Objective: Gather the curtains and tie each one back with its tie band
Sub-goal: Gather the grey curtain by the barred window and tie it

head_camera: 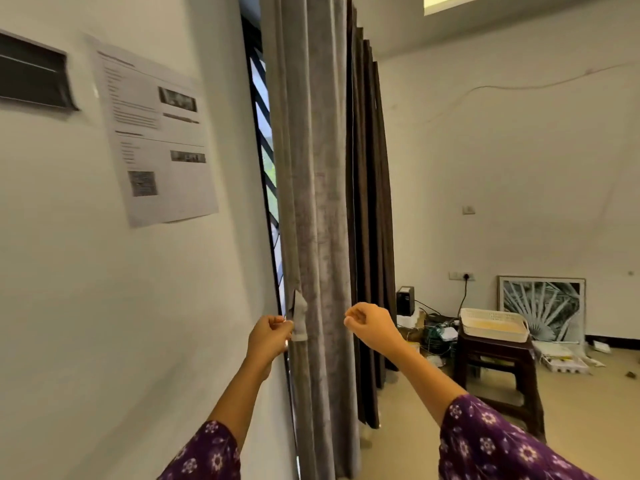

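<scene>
A grey curtain point(320, 209) hangs gathered in folds beside the window, with a darker brown curtain point(369, 202) bunched just behind it to the right. A pale grey tie band point(300, 320) shows at the grey curtain's left edge. My left hand point(270, 336) is closed on that band end, against the window frame. My right hand point(372, 325) is at the curtain's right edge at the same height, fingers curled shut; whether it pinches the band's other end is hidden by the fabric.
A white wall point(104, 306) with a printed sheet point(156, 133) is close on my left. A barred window point(266, 161) shows behind the curtain. To the right stand a dark stool point(498, 362) bearing a white basket point(493, 325), cables, floor clutter and a leaning framed picture point(543, 306).
</scene>
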Action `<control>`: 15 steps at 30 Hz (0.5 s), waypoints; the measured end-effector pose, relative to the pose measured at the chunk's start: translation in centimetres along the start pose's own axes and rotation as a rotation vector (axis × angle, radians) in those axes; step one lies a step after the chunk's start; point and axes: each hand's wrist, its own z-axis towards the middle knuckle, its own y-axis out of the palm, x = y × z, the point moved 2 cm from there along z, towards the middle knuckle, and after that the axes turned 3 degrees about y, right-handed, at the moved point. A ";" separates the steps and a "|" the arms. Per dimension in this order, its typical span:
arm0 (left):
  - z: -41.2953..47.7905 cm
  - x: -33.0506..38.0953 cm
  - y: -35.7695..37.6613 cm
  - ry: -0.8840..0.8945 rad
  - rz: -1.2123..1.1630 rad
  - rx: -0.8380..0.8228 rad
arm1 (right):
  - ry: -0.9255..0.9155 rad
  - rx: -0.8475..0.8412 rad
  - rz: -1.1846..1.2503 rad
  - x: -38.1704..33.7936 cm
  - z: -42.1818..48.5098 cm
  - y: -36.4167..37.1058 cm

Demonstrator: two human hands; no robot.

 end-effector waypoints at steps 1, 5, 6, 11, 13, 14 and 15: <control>2.2 0.3 1.6 0.016 0.009 0.022 | 0.000 0.001 -0.002 1.3 2.2 -0.6; 10.4 3.5 6.9 0.189 0.113 0.193 | -0.020 0.012 0.011 5.5 10.8 -3.7; 12.4 4.5 7.8 0.256 0.170 0.264 | -0.026 0.011 0.015 6.4 13.0 -4.6; 20.1 10.4 11.4 0.544 0.336 0.627 | -0.092 0.026 -0.016 9.4 24.0 -8.7; 22.9 12.5 12.4 0.593 0.372 0.720 | -0.127 0.041 -0.004 9.7 28.4 -9.8; 24.1 13.6 12.8 0.609 0.385 0.754 | -0.143 0.044 0.009 9.6 30.3 -10.1; 25.3 14.5 13.1 0.623 0.401 0.782 | -0.161 0.047 0.020 9.4 32.3 -10.4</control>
